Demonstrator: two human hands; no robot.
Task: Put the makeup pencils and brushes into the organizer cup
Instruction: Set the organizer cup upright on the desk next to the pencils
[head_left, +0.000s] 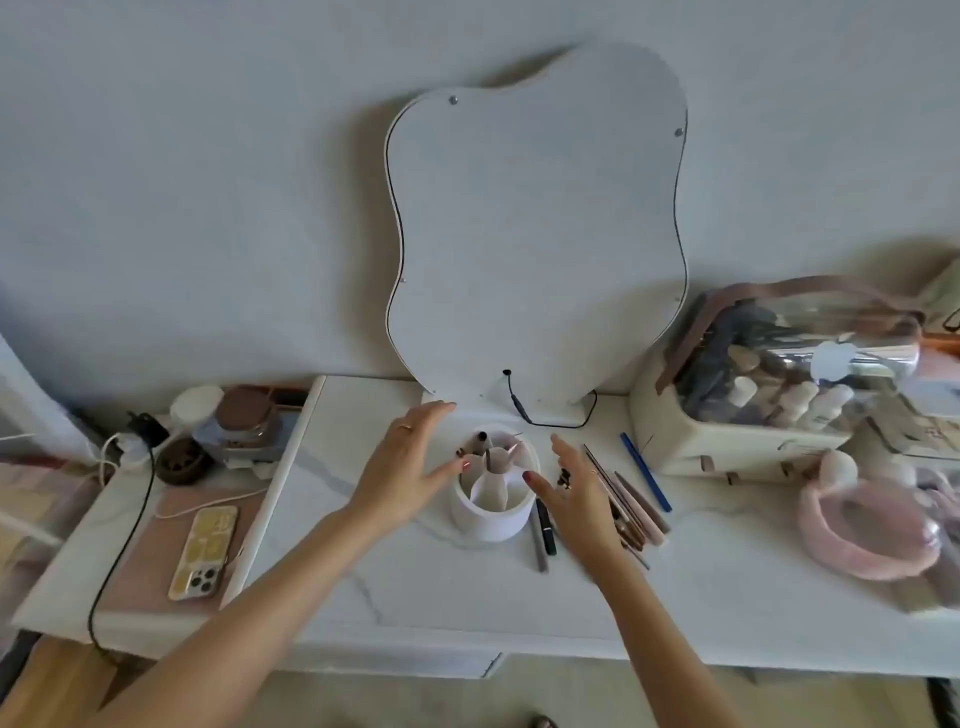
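Observation:
A white round organizer cup (491, 519) with inner dividers stands mid-table, and a few pencils and a brush (498, 457) stick up from its far compartments. My left hand (410, 467) hovers open at the cup's left rim, thumb near the edge. My right hand (571, 491) hovers open at the cup's right side, holding nothing. Several pencils and brushes (631, 501) lie on the table just right of my right hand. A blue pencil (645, 472) lies further right. Two dark pencils (543, 530) lie beside the cup, partly under my right hand.
A wavy-edged mirror (535, 228) stands behind the cup, its cable (550, 421) on the table. A cosmetics case (769, 395) and a pink headband (867, 525) sit at the right. A phone (205, 553), jars (244, 423) and a charger lie on the left tray.

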